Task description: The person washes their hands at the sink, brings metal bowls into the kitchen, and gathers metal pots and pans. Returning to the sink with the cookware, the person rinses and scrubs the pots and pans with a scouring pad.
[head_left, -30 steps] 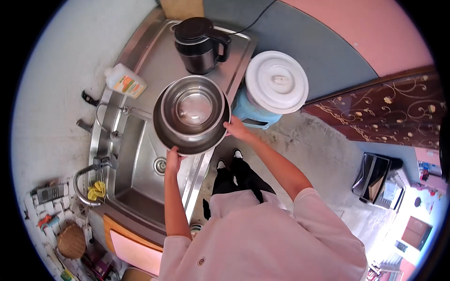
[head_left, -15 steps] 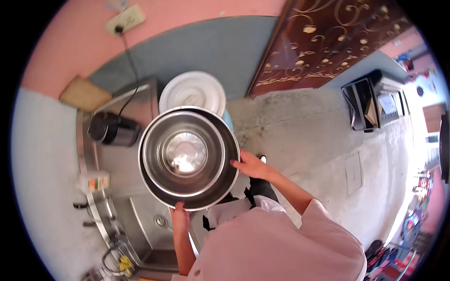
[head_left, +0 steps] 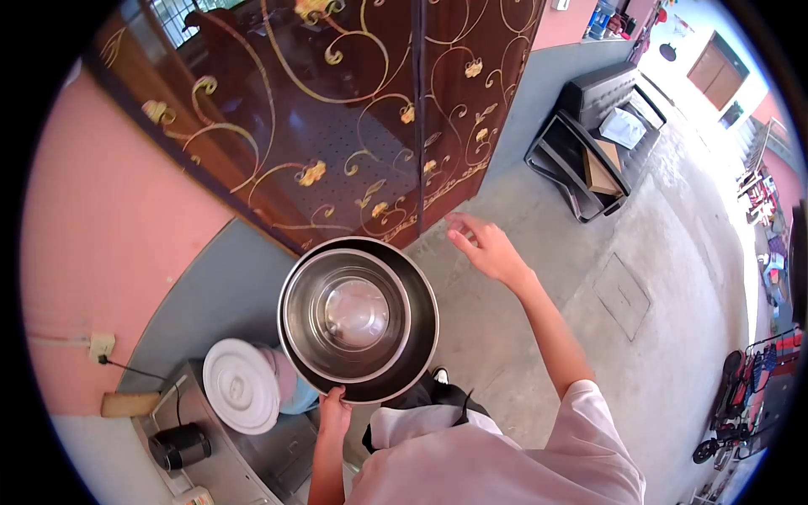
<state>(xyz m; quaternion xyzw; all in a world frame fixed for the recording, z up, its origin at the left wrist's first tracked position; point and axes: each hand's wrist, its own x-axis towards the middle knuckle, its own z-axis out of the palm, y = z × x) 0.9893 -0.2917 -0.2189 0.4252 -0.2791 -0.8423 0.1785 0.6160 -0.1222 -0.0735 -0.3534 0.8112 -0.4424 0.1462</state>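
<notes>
Two stainless steel bowls are nested one inside the other in front of my body. The outer one is a large basin (head_left: 423, 316), and a smaller steel bowl (head_left: 356, 313) sits within it. My left hand (head_left: 335, 410) is shut on the near rim of the large basin, with the thumb over the edge. Away from the bowls, my right hand (head_left: 488, 247) is raised toward the dark red door (head_left: 337, 126). Its fingers are stretched out, slightly bent, and it touches nothing I can see. The door has gold scroll-and-flower metalwork over glass.
At lower left is a steel counter (head_left: 215, 475) with a black kettle (head_left: 179, 446). A pail with a white lid (head_left: 241, 387) stands beside it. A black armchair-like frame (head_left: 581, 164) holding a cardboard piece stands by the wall. Concrete floor (head_left: 547, 295) runs to the right.
My right hand has let go of the basin and moved out toward the door. My view has turned right, away from the sink, and the bowls have come along toward the door.
</notes>
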